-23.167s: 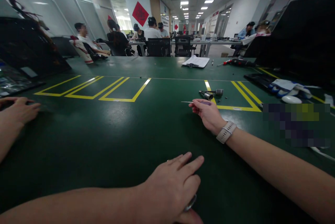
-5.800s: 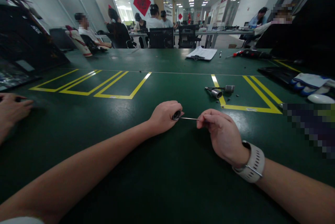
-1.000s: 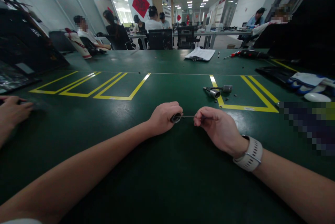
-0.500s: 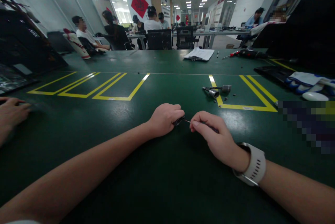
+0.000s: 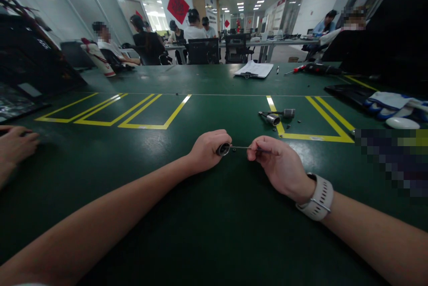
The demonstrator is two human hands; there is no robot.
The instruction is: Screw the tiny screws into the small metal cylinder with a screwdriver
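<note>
My left hand (image 5: 209, 150) is closed around a short metal cylinder (image 5: 223, 149), its hollow round end turned toward me. A thin straight metal tool (image 5: 241, 147) reaches from that cylinder's rim to my right hand (image 5: 279, 161), where thumb and fingertips pinch it; the fingers hide its rear part. On the table just below the tool lies a tiny dark nut-like piece (image 5: 234, 149). Beyond my right hand rest two similar metal cylinders with dark rods, one nearer (image 5: 273, 119) and one behind (image 5: 289, 113).
Yellow tape outlines (image 5: 143, 127) mark the green table (image 5: 214, 232). Several small dark bits (image 5: 288, 126) lie by the cylinders. A clipboard with papers (image 5: 256, 69), a red-tipped tool (image 5: 294, 70) and white-blue gloves (image 5: 391, 103) lie farther off. Another person's hand (image 5: 18, 148) is at the left edge.
My left hand has turned the cylinder so its hollow end faces me. My right hand has moved slightly right and up, with more of the thin tool showing. The small nut-like piece is now clearly visible.
</note>
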